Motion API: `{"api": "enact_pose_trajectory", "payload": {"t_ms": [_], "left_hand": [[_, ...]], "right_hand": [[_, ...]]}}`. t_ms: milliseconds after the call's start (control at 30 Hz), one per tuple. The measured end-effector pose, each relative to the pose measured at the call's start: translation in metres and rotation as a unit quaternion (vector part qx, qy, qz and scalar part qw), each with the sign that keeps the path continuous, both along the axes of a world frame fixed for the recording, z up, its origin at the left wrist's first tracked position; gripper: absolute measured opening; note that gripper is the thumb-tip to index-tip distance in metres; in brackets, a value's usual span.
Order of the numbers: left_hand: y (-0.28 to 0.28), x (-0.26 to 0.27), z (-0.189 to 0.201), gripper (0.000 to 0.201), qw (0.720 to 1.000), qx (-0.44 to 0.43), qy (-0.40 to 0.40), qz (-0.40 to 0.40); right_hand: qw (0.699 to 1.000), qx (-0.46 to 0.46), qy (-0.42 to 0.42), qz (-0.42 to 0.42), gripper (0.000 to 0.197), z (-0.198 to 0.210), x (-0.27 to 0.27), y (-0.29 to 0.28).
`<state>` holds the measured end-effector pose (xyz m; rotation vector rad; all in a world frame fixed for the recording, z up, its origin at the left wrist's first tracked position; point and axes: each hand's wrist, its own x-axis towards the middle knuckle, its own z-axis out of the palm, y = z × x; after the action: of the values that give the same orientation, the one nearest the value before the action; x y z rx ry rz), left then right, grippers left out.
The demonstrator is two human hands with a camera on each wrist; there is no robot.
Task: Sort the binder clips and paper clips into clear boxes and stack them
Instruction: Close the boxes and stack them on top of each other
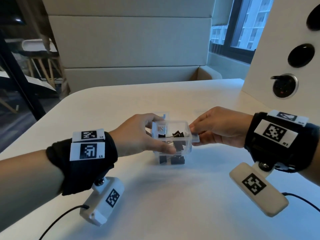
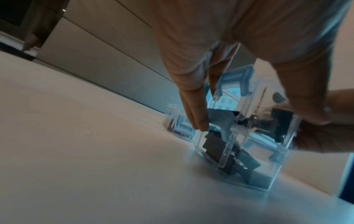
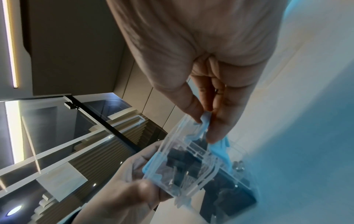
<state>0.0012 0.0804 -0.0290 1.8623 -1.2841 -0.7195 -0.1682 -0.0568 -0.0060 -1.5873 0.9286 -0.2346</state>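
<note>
Left hand: grips the upper box from its near and far sides, thumb on the near wall, fingers curled over the far rim.
Right hand: pinches the latch tab at that box's right end between thumb and fingers.
Upper box: between both hands, sitting on the lower box; holds black binder clips.
Lower box: under both hands, on the bench; also holds binder clips.
Third box: beyond the left fingers, on the bench; contents too blurred to tell.
Done, by judgement: binder clips boxed, two boxes stacked.
Left, by judgement: seat and latch the upper box; add the third box to the stack.
</note>
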Motion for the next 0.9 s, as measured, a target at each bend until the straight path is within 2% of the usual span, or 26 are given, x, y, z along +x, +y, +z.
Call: {"api": "enact_pose_trajectory", "payload": {"t_ms": [33,100,200,367,433,467,533,567,667,733,767,833,900], "left_hand": [[0.001,0.001,0.001,0.075,0.999,-0.002,0.032,0.000],[0.003,0.001,0.004,0.051,0.995,-0.003,0.103,0.002],[0.006,0.005,0.009,0.023,0.991,0.011,0.134,0.003],[0.004,0.016,0.014,0.022,0.984,0.027,0.172,0.036],[0.003,0.016,0.015,0.023,0.981,0.031,0.184,0.046],[0.003,0.015,0.015,0.023,0.980,0.032,0.188,0.047],[0.002,0.012,0.014,0.025,0.979,0.032,0.194,0.046],[0.002,0.010,0.014,0.026,0.979,0.031,0.197,0.049],[0.000,0.005,0.012,0.028,0.975,0.027,0.210,0.067],[0.000,0.003,0.011,0.028,0.972,0.024,0.220,0.074],[0.000,0.002,0.011,0.027,0.971,0.021,0.226,0.076],[0.001,0.002,0.010,0.027,0.970,0.015,0.231,0.081],[0.001,0.002,0.009,0.028,0.968,0.012,0.234,0.088]], "right_hand": [[1.000,-0.002,0.005,0.006,0.017,0.000,0.001,-0.001],[1.000,-0.005,0.014,0.017,0.016,0.000,0.002,-0.005],[0.998,-0.026,0.050,0.035,0.016,0.002,0.006,-0.011],[0.975,-0.168,0.131,0.071,0.018,0.010,0.025,-0.033],[0.933,-0.273,0.186,0.141,0.025,0.011,0.039,-0.045],[0.894,-0.344,0.225,0.181,0.036,0.012,0.048,-0.051],[0.794,-0.477,0.287,0.244,0.064,0.010,0.066,-0.058],[0.760,-0.514,0.292,0.269,0.079,0.008,0.076,-0.059],[0.695,-0.551,0.306,0.345,0.107,0.005,0.100,-0.055],[0.662,-0.561,0.321,0.379,0.110,0.003,0.112,-0.049],[0.656,-0.557,0.323,0.395,0.108,0.001,0.117,-0.047],[0.658,-0.544,0.310,0.419,0.103,-0.004,0.122,-0.045],[0.660,-0.547,0.294,0.422,0.090,-0.006,0.122,-0.047]]}}
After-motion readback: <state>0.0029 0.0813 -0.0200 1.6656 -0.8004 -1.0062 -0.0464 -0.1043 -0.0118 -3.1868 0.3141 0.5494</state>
